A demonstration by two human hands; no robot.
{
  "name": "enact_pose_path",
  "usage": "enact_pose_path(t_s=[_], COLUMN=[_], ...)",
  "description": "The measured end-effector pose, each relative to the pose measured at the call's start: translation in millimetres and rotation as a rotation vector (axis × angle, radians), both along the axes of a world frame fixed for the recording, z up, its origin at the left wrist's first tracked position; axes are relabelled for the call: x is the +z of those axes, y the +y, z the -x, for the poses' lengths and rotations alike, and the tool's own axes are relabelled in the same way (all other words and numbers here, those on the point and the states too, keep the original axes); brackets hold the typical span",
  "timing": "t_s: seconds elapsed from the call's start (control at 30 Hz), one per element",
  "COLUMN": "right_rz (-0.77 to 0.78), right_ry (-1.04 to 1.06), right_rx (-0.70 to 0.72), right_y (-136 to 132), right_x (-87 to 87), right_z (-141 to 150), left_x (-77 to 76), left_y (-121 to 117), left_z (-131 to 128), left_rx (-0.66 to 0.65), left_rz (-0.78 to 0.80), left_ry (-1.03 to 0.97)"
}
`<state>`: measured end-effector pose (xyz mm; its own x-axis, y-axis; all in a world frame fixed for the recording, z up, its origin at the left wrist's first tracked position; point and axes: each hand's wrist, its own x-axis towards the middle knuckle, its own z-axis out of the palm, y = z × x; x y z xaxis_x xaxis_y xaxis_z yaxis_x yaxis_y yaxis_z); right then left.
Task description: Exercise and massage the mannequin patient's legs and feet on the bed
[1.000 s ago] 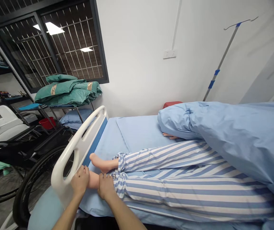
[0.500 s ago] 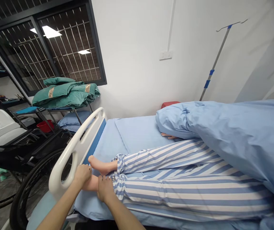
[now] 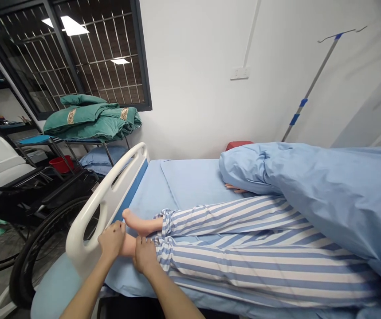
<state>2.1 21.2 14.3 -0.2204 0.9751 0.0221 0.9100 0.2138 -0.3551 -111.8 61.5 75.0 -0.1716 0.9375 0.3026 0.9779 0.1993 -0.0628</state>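
Note:
Across the bed lies a figure in blue-and-white striped trousers (image 3: 243, 266) with gathered cuffs. My left hand (image 3: 111, 239) is closed around the toe end of the nearer bare foot (image 3: 129, 246). Around the ankle of that same foot, close to the cuff, my right hand (image 3: 145, 256) is wrapped. Between my two hands only the middle of the foot shows. The farther bare foot (image 3: 142, 224) rests untouched on the sheet, toes toward the footboard.
A white footboard (image 3: 87, 217) stands just left of my left hand. Beyond it is a black wheelchair (image 3: 20, 261). A light blue quilt (image 3: 310, 186) covers the figure's upper part, with fingertips (image 3: 235, 188) showing below. An IV pole (image 3: 313, 84) leans in view behind the bed.
The camera view has shifted slightly. My left hand has moved a little toward the footboard relative to the foot, still closed on its toe end. My right hand keeps its hold on the ankle.

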Motion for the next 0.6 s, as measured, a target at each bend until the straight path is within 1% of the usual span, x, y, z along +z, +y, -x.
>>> enact_pose_path(t_s=[0.13, 0.27, 0.37, 0.43, 0.5, 0.57, 0.6], right_rz=[0.005, 0.022, 0.017, 0.013, 0.013, 0.01, 0.007], right_ry=[0.014, 0.009, 0.026, 0.038, 0.037, 0.027, 0.023], right_rx=[0.001, 0.009, 0.004, 0.001, -0.001, -0.004, -0.005], right_y=[-1.2, -2.2, -2.6, -2.6, -2.5, -2.4, -2.5], right_x=[-0.3, 1.5, 0.8, -0.8, -2.4, -3.2, -3.1], right_z=[-0.1, -0.2, 0.3, 0.9, 1.5, 2.1, 2.3], left_x=[-6.4, -12.4, -12.9, -8.5, -0.1, 10.4, 15.4], left_y=[-6.7, -13.8, -18.2, -19.5, -18.7, -15.9, -13.8], left_z=[2.9, 5.4, 7.2, 8.5, 9.4, 9.6, 9.5], left_rx=[0.016, 0.113, 0.133, 0.122, 0.078, -0.004, -0.052], left_rz=[-0.1, -0.113, -0.121, -0.082, -0.008, 0.101, 0.165], left_ry=[-0.058, -0.234, -0.336, -0.304, -0.191, -0.083, -0.063])
